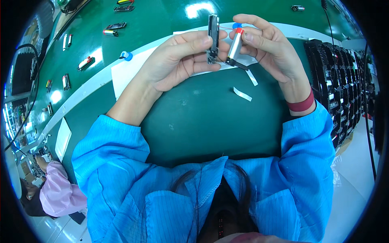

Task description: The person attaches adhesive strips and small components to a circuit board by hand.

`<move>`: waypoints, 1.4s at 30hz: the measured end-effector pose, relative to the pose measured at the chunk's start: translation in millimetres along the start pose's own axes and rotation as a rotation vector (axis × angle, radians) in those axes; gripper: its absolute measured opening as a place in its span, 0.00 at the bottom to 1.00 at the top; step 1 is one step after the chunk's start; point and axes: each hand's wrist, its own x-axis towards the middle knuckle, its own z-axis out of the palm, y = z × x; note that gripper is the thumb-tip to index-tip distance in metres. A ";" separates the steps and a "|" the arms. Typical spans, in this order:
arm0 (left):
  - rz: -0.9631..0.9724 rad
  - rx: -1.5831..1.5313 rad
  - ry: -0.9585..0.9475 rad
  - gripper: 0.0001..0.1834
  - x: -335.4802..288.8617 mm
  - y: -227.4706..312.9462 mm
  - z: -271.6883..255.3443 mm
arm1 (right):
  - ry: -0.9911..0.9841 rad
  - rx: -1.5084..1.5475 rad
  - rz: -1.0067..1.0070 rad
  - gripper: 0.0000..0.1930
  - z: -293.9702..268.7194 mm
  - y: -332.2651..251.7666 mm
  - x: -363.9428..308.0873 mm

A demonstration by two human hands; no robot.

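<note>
Between the thumb and fingers of my left hand [178, 56] stands a narrow black plastic housing [213, 38], held nearly upright. My right hand [271, 48] pinches a silver cylindrical battery cell [234, 48] with a red top end and a black lower end. Thin wires run from the battery's top toward the housing. A dark strip [242, 66] sticks out beside the cell's lower end. Both parts are held up above the green mat, side by side and apart. On the mat below lie two white paper strips [242, 94].
A white sheet [125, 75] lies under my left forearm. Beyond the pale curved rail [158, 42], several battery assemblies [85, 62] are scattered on the green surface, near a blue-capped item [126, 56]. Black trays [336, 81] stand at right. A person in pink [60, 190] sits at lower left.
</note>
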 end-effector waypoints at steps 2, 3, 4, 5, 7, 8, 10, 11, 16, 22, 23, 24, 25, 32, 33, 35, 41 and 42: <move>-0.071 0.059 0.024 0.22 4.6 -3.7 2.3 | -0.027 -0.002 -0.004 0.24 -6.0 -6.0 0.0; -0.077 0.058 0.026 0.22 3.9 -3.3 2.0 | -0.045 0.008 -0.005 0.24 -5.7 -7.1 -0.9; -0.092 0.072 0.005 0.21 3.2 -2.0 0.9 | -0.041 0.014 -0.004 0.24 -4.4 -8.0 -1.8; -0.108 0.085 -0.016 0.21 2.9 -1.2 0.2 | -0.057 0.063 0.011 0.23 -2.1 -9.2 -2.2; -0.107 0.085 0.003 0.20 1.6 -1.2 -1.6 | -0.081 0.115 0.038 0.21 10.4 -16.8 1.3; -0.103 0.090 0.016 0.19 0.6 -1.4 -2.1 | 0.037 0.230 0.143 0.17 23.1 -26.8 3.7; -0.101 0.133 0.032 0.18 -1.8 -0.9 1.0 | 0.159 0.185 0.133 0.15 26.8 -19.4 1.9; -0.095 0.181 0.046 0.17 -3.6 -2.0 2.1 | 0.161 0.186 0.137 0.15 27.3 -12.8 -1.4; -0.051 0.366 0.145 0.14 -4.1 -9.1 6.8 | 0.284 -0.488 -0.148 0.19 45.1 -14.6 -3.8; -0.027 0.440 0.179 0.14 -7.3 -7.3 12.4 | 0.333 -0.556 -0.191 0.19 52.5 -12.0 -5.1; -0.027 0.437 0.179 0.14 -6.6 -8.4 13.6 | 0.330 -0.596 -0.197 0.19 50.9 -12.3 -5.8; -0.027 0.443 0.182 0.14 -7.0 -8.1 13.6 | 0.327 -0.632 -0.205 0.19 51.5 -12.4 -5.0; -0.027 0.447 0.185 0.14 -7.4 -7.9 13.6 | 0.326 -0.629 -0.203 0.19 54.6 -15.7 -5.1; -0.025 0.469 0.186 0.14 -10.3 -7.3 13.6 | 0.358 -0.404 -0.117 0.19 61.0 -16.8 -2.8; -0.024 0.477 0.186 0.14 -10.8 -7.0 13.9 | 0.350 -0.419 -0.105 0.18 61.0 -17.0 -3.1; -0.022 0.485 0.188 0.15 -11.8 -6.5 14.3 | 0.336 -0.508 -0.174 0.18 55.1 -9.4 -3.1; -0.028 0.496 0.181 0.15 -14.8 -4.7 14.9 | 0.335 -0.627 -0.250 0.17 56.1 -5.7 -2.5; -0.001 0.562 0.193 0.15 -15.5 -5.3 15.7 | 0.340 -0.660 -0.258 0.16 56.0 -5.0 -2.1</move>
